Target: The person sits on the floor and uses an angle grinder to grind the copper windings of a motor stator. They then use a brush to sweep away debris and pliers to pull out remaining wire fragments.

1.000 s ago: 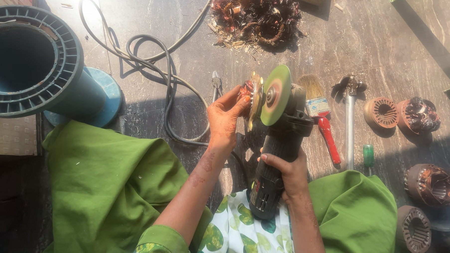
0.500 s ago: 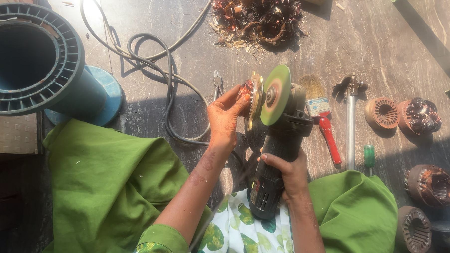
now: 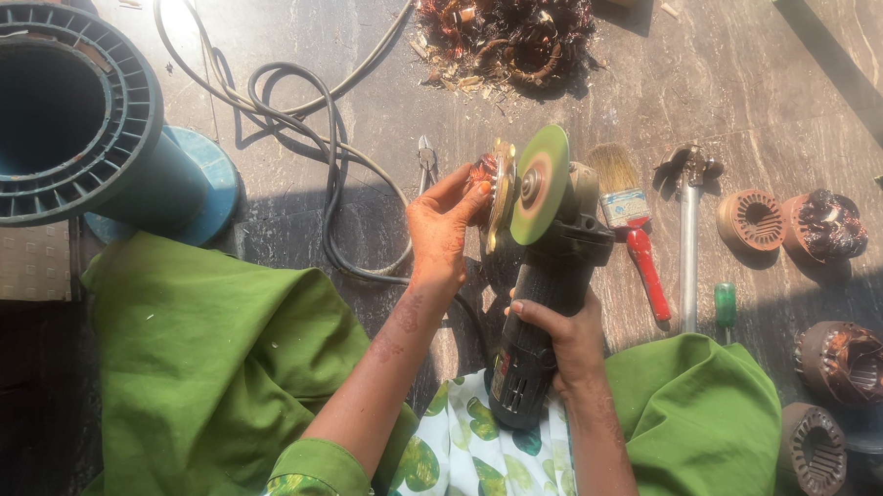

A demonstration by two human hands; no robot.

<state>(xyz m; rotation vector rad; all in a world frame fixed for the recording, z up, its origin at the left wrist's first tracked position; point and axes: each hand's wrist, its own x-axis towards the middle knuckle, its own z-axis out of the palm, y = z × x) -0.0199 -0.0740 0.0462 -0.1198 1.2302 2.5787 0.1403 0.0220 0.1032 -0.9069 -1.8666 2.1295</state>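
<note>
Head view: hardly anything changing; left hand (image 3: 440, 233) still pinching small motor stator (image 3: 490, 186) against green disc (image 3: 539, 183), right hand (image 3: 564, 332) gripping angle grinder (image 3: 542, 320) at six o'clock.

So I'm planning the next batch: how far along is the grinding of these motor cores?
Looks early. Done: a pile of stripped copper wire lies at the top. In hand: the left hand presses a small wound core to the disc of the angle grinder, held by the right hand. Left: two cores at right with windings in.
</note>
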